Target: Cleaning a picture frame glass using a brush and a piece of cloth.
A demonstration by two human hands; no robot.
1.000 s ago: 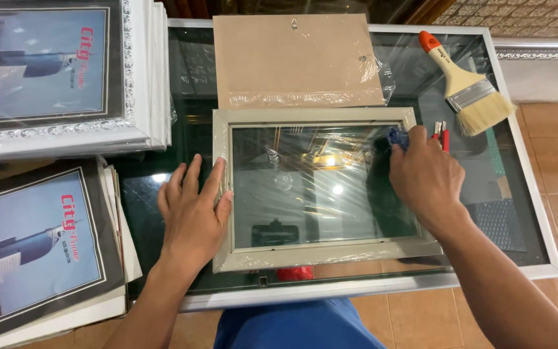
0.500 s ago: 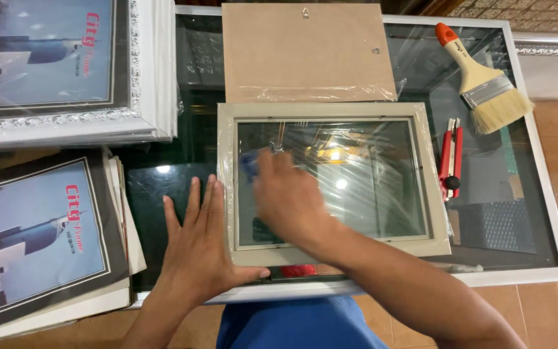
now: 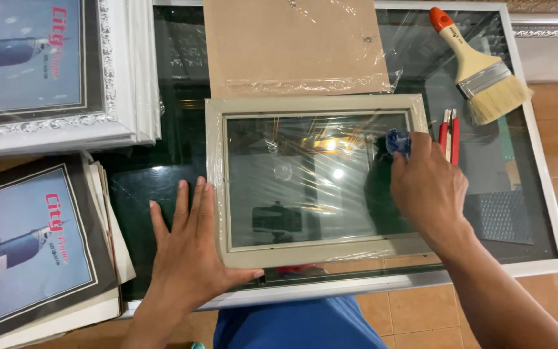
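Frame [image 3: 318,178] lies flat on the glass table [image 3: 537,213], near its front edge, pale grey-beige w/ shrink film over the pane. All places below are relative to the frame.

Left hand [image 3: 188,252] is open, palm down, fingers spread; it presses the frame's left rail & front-left corner, thumb along the front rail. Right hand [image 3: 427,190] is at the frame's back-right corner, fingers curled round a small blue cloth [image 3: 397,141] held against the pane by the right rail.

Just right of the frame: a red cutter [image 3: 448,132], lying along the rail, apart from it. Further right & back: a paintbrush [image 3: 482,71], orange tip, wood handle, pale bristles pointing to the table's right edge. Behind the frame, touching its back rail: a brown backing board [image 3: 295,45] in film. Left & back: white ornate frames [image 3: 121,77] stacked w/ a print. Left & front: a loose pile of prints [image 3: 30,245], overhanging the table.
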